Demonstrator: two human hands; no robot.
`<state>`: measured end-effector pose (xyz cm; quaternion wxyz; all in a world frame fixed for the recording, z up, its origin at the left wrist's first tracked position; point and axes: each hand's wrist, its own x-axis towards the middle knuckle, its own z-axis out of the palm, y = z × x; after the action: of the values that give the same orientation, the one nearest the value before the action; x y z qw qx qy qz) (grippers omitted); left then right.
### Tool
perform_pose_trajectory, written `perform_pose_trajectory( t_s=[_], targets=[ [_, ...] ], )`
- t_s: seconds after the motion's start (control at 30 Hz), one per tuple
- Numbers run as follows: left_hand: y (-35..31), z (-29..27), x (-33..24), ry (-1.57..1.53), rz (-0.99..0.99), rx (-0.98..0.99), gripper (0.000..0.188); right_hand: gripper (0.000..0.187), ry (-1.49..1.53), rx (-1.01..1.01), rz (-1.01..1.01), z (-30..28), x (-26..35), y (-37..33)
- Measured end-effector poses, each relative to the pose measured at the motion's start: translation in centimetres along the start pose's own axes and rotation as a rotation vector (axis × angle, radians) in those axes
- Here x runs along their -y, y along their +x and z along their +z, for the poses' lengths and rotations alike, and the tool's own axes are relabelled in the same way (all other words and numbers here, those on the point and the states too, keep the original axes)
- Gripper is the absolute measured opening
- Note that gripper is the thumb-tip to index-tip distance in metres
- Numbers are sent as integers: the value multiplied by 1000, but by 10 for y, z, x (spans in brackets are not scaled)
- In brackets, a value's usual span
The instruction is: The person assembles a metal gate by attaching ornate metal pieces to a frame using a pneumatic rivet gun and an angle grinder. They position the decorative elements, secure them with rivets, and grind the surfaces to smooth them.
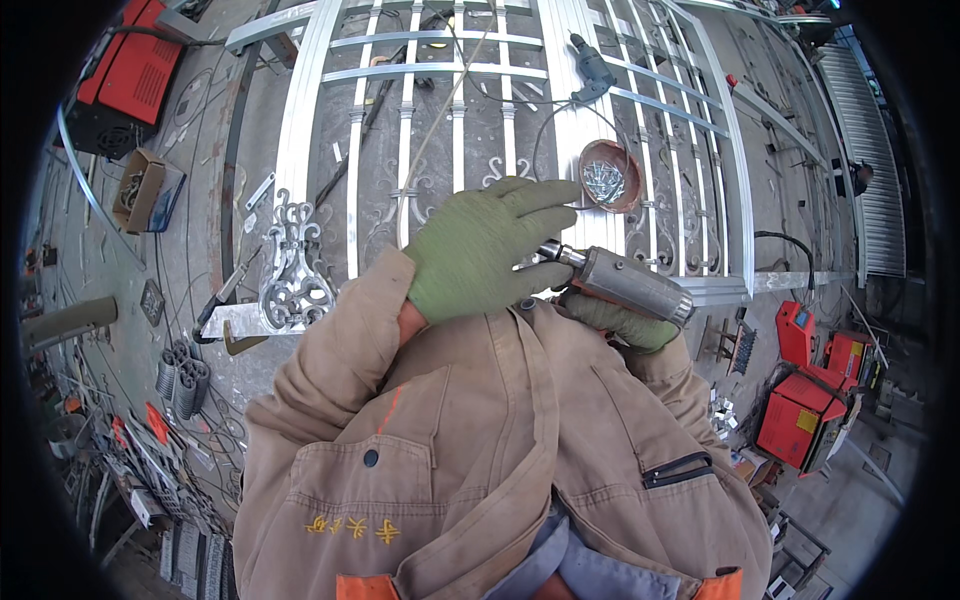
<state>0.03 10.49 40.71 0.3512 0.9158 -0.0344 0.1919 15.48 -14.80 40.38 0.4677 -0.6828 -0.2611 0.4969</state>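
My right hand (pixel 625 322), in a green glove, is wrapped round a grey cylindrical drill (pixel 638 285). The drill's chuck end points left toward my other hand. My left hand (pixel 480 245), also gloved in green, is open, with its fingers stretched out to the right. Its thumb and fingers are apart on either side of the chuck end; whether they touch it I cannot tell. In front of both hands lies a silvery metal gate frame (pixel 305 130) with upright bars and scrollwork. A brown bowl (pixel 634 160) of small screws rests on its middle rail, just beyond the drill.
A second, blue-grey drill (pixel 592 75) lies farther up the middle rail, its cable looping over the bars. An ornate scroll piece (pixel 296 262) sits at the left corner. Red machines (pixel 130 75), (pixel 800 420) stand at both sides. An open cardboard box (pixel 140 195) is at left.
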Motion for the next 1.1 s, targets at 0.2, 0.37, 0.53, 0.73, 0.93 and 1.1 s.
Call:
perform_pose_trajectory(
  t_s=[0.2,0.37,0.53,0.73,0.93,1.1],
  targets=[
    [-7,-7,12,38,28,122,38,47,45,31,-26,0,-5,3],
    [-5,-2,13,35,60,62,37,44,33,18,-56,3,0,2],
    [-5,0,8,51,42,-20,38,41,-27,9,-78,2,-1,3],
    [-4,10,11,48,42,-49,39,41,-20,17,-88,0,-4,3],
    [-1,5,5,-33,-31,-9,40,45,35,28,-70,6,6,2],
    [-8,1,10,-63,-29,27,41,46,71,9,-73,1,-7,3]
  ],
)
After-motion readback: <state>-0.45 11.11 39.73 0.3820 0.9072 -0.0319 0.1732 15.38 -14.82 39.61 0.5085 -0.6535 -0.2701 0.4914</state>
